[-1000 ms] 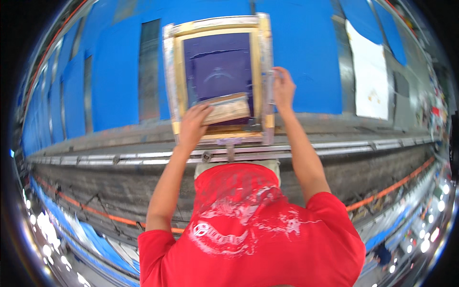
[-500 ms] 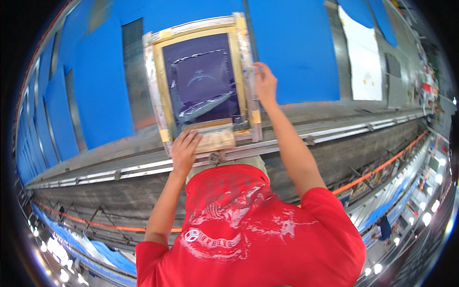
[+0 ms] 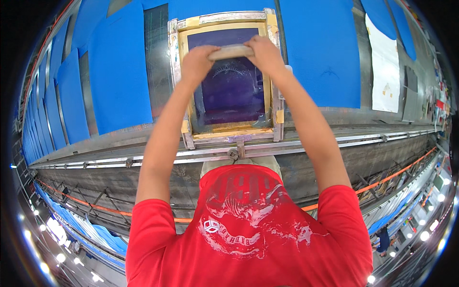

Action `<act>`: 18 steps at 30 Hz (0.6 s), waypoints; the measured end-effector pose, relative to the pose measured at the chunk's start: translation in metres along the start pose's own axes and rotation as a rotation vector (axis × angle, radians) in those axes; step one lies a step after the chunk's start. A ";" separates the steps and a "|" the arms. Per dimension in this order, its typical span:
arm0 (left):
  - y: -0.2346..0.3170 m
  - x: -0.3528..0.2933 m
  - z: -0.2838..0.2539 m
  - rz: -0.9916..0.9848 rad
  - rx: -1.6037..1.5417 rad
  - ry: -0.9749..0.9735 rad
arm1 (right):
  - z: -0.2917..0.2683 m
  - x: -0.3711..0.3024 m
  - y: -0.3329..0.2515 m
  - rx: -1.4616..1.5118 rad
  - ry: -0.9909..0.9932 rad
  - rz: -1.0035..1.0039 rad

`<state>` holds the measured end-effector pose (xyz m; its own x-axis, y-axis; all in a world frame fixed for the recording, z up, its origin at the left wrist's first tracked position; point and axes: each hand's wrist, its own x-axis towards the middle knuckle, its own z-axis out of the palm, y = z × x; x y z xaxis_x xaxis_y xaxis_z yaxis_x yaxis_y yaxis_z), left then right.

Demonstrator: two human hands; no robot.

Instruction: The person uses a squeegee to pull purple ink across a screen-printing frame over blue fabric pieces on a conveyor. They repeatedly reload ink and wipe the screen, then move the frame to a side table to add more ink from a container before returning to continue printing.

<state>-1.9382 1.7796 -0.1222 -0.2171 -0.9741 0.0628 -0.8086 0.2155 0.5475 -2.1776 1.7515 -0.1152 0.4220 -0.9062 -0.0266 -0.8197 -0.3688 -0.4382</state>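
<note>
Both my hands grip a pale wooden squeegee (image 3: 232, 51) near the far end of a printing screen. My left hand (image 3: 198, 62) is closed round its left end, and my right hand (image 3: 264, 51) round its right end. Under it lies the screen's dark purple mesh (image 3: 232, 98), with a faint arched design just on the near side of the squeegee. Wet-looking ink shows along the mesh's near edge. A worn screen frame (image 3: 224, 18) with yellow tape surrounds the mesh. The squeegee's blade is hidden from view.
Blue sheets (image 3: 117, 71) lie along the long table on both sides, the right-hand sheet (image 3: 320, 52) bearing a faint mark. A white sheet (image 3: 384, 67) lies farther right. A metal rail (image 3: 191, 158) runs along the table's near edge, with an orange bar (image 3: 382, 182) beyond it.
The squeegee has gone from the screen's near end to its far end. My right hand has left the frame's right side and joined my left on it. The pale ink streak is gone.
</note>
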 end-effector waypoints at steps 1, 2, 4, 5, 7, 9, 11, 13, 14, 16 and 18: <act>0.004 -0.016 0.009 0.008 0.026 0.057 | 0.012 -0.021 -0.002 0.029 0.128 -0.066; 0.007 -0.038 0.017 0.080 -0.016 0.126 | 0.023 -0.046 -0.007 0.047 0.177 -0.061; 0.015 -0.090 0.027 0.127 0.019 0.147 | 0.039 -0.096 -0.023 0.076 0.189 -0.053; 0.019 -0.111 0.027 0.157 0.026 0.145 | 0.041 -0.117 -0.031 0.122 0.153 -0.037; 0.023 -0.129 0.023 0.133 0.030 0.090 | 0.038 -0.134 -0.041 0.127 0.112 -0.032; 0.022 -0.119 0.012 0.121 -0.019 0.020 | 0.027 -0.124 -0.041 0.116 0.009 0.007; 0.011 -0.077 0.003 0.062 -0.068 -0.018 | 0.017 -0.081 -0.022 0.007 0.092 -0.069; 0.001 -0.031 0.001 0.020 -0.054 -0.006 | 0.010 -0.036 0.002 0.023 0.161 -0.146; -0.004 -0.012 0.002 0.100 -0.045 0.081 | 0.013 -0.019 0.008 0.035 0.198 -0.113; -0.007 -0.004 0.012 0.070 -0.013 0.089 | 0.023 -0.017 0.012 0.073 0.213 -0.083; -0.002 -0.024 0.023 0.076 0.007 0.116 | 0.035 -0.039 0.003 0.134 0.285 -0.065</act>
<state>-1.9436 1.8037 -0.1439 -0.2133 -0.9562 0.2005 -0.7960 0.2890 0.5319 -2.1826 1.7926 -0.1468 0.3310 -0.9100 0.2499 -0.7282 -0.4147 -0.5457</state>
